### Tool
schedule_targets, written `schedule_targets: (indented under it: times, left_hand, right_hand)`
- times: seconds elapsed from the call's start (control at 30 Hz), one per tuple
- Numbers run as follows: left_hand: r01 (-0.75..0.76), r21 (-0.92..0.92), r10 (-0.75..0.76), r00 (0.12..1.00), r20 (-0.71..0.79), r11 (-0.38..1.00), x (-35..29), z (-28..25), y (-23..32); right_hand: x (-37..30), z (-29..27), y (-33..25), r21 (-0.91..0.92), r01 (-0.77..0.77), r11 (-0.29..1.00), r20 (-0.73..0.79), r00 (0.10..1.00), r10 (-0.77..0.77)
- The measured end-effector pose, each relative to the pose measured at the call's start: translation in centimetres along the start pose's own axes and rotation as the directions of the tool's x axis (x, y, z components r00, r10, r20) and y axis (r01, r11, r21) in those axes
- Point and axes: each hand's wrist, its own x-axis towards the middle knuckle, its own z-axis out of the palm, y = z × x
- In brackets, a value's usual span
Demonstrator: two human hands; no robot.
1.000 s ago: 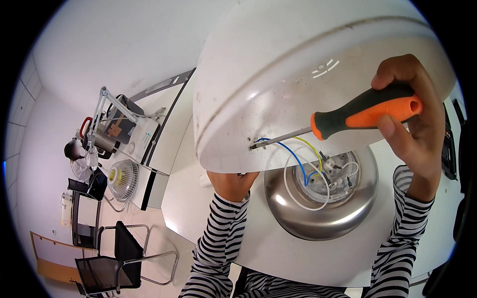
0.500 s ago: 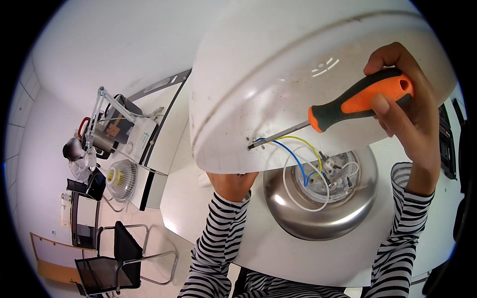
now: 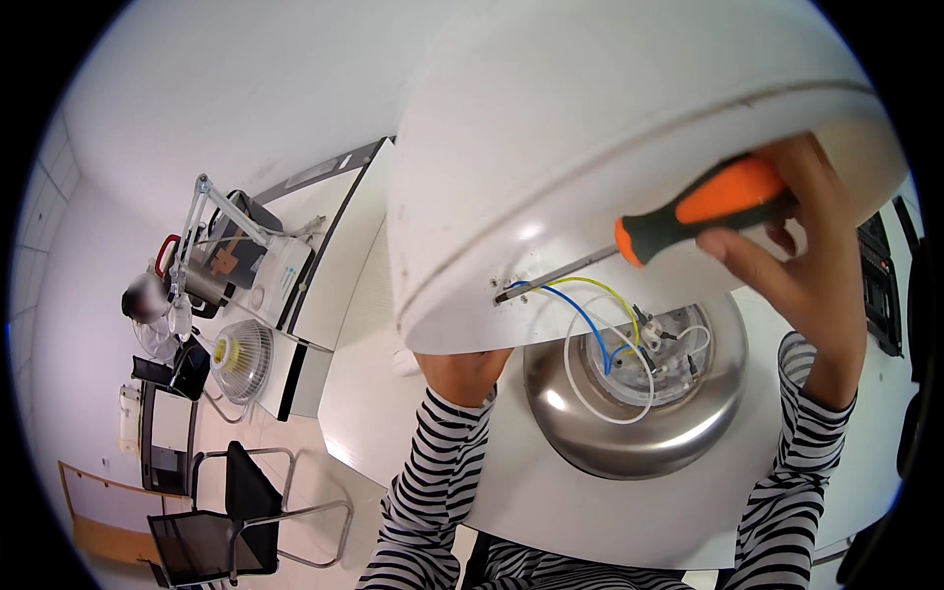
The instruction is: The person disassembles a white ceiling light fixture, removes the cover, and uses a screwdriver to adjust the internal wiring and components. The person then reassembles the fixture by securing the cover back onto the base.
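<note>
A large white plastic housing (image 3: pixel 590 128) stands tilted up in front of me. Beneath its lower edge, my left hand (image 3: pixel 459 376) is closed against it, fingers hidden behind the plastic. My right hand (image 3: pixel 811 261) grips a screwdriver (image 3: pixel 736 195) by its orange and dark green handle. The metal tip meets a spot near small holes at the housing's lower inner side. Blue, yellow and white wires (image 3: pixel 590 324) run from there to a round, shiny metal base (image 3: pixel 629 454) on the table, whose middle shows a pale disc with connectors.
The white table (image 3: pixel 590 521) lies under the work, with a black tool case (image 3: pixel 878 280) at its right. To the left are a side desk with a jointed lamp (image 3: pixel 231 211), a caged heater-like lamp (image 3: pixel 241 359) and a black chair (image 3: pixel 254 492). A person (image 3: pixel 147 300) is beyond.
The housing has tipped further, its rim bend and lower edge coming lower. My right hand and the screwdriver handle have dropped slightly; the tip stays near the same holes.
</note>
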Motion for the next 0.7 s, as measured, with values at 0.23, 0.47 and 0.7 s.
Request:
schedule_targets:
  times: [0.23,0.47,0.7]
  left_hand:
    - [-0.005,-0.009,0.005,0.999,0.033,1.000,0.3,0.1,0.1]
    - [-0.099,-0.042,0.099,0.995,-0.003,0.994,-0.4,0.8,-0.9]
    - [-0.105,-0.017,0.105,0.994,0.005,0.994,1.1,-0.2,0.2]
  right_hand:
    - [2.4,-1.4,-1.7,-0.441,0.569,0.694,0.077,0.795,-0.602]
    - [4.0,-1.0,-2.5,-0.512,0.704,0.492,0.188,0.651,-0.736]
    - [4.2,-2.0,-1.2,0.124,0.312,0.942,0.530,0.782,-0.329]
